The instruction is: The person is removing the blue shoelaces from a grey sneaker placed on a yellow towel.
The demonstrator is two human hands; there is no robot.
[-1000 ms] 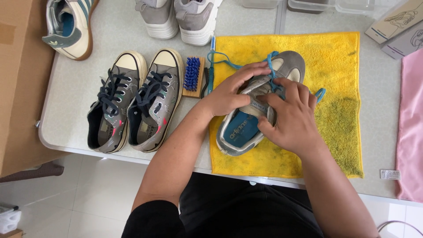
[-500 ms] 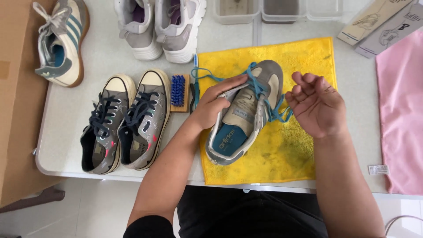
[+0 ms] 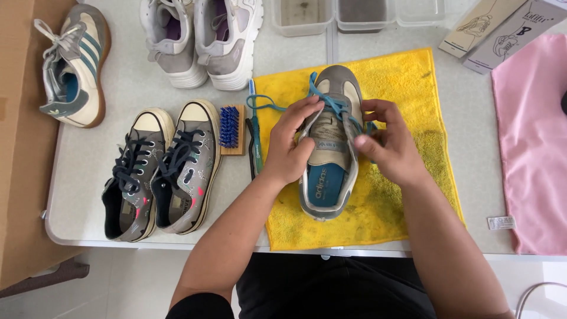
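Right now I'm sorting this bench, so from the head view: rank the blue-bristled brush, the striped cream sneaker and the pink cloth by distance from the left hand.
From the left hand:
1. Blue-bristled brush, just to its left.
2. Pink cloth, far right.
3. Striped cream sneaker, upper-left corner of the table.

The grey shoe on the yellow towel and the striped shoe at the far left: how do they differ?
The grey shoe lies on the yellow towel, held by both hands, with blue laces. The striped shoe lies untouched on the bare table, with pale laces and blue side stripes. Both have blue insoles.
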